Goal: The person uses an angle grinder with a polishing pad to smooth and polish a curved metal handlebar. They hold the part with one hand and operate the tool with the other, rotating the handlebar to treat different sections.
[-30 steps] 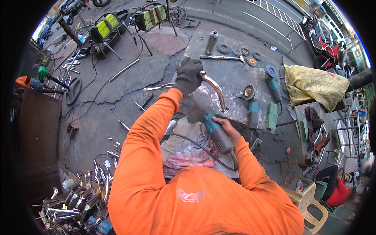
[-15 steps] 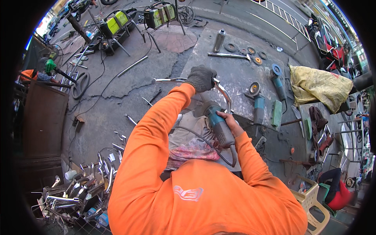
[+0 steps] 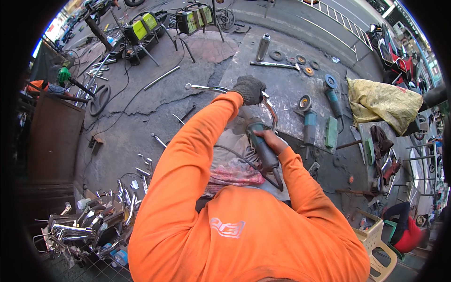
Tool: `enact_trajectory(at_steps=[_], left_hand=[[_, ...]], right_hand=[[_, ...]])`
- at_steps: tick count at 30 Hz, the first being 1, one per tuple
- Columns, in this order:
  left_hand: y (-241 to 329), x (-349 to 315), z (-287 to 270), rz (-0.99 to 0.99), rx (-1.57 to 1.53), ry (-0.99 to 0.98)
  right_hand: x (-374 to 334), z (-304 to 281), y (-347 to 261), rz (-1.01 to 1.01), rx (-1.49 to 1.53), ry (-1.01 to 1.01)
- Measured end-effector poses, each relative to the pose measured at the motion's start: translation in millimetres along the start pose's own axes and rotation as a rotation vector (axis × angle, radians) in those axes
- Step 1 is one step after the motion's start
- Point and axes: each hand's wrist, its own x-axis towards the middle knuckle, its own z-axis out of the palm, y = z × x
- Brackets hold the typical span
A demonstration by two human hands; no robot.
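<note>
My left hand (image 3: 249,90), in a dark knitted glove, is closed around a bent chrome pipe (image 3: 271,109). One end of the pipe sticks out to the left past my wrist, and the other curves down toward me on the right. My bare right hand (image 3: 272,141) grips the teal and dark grey body of an angle grinder (image 3: 266,155). Its head lies just below the gloved hand, close beside the pipe's curved part; the disc is blurred and mostly hidden. The grinder's cord loops back over my lap, where a stained cloth (image 3: 235,162) lies.
On a scuffed metal plate (image 3: 286,89) rest two more grinders (image 3: 310,128) (image 3: 334,102), several discs (image 3: 308,71), a spray can (image 3: 263,47) and a chrome tube (image 3: 275,65). Piled metal parts (image 3: 89,225) lie lower left. Green welding machines (image 3: 195,19) stand far left; a yellow sack (image 3: 383,104) sits right.
My left hand and the pipe have shifted slightly right, and the pipe's left end has risen. The grinder in my right hand has turned a little, its body now darker toward me.
</note>
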Motion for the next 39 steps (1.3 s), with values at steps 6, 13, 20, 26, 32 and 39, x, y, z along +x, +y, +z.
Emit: enact_trajectory(at_steps=[6, 13, 20, 26, 32, 39], left_hand=[[-0.2, 5.9, 3.3, 0.012, 0.010, 0.069], [-10.9, 3.5, -4.3, -0.031, -0.049, 0.032], [-14.8, -4.3, 2.7, -0.085, -0.147, 0.121], [-30.8, -13.0, 2.0, -0.116, -0.233, 0.178], [-43.0, -21.7, 5.8, -0.152, -0.245, 0.195], [-55.6, -21.6, -0.5, -0.093, -0.254, 0.168]], right_hand=[[9.7, -6.6, -10.3, -0.680, -1.211, 0.039], [16.3, -14.9, -19.3, -0.770, -1.135, 0.004], [6.7, -17.2, -6.7, -0.017, 0.102, -0.168], [28.8, -1.7, 21.3, -0.028, 0.751, -0.180], [24.7, -5.9, 48.0, 0.025, 1.035, -0.596], [36.0, -6.5, 56.8, 0.140, 1.330, -0.916]])
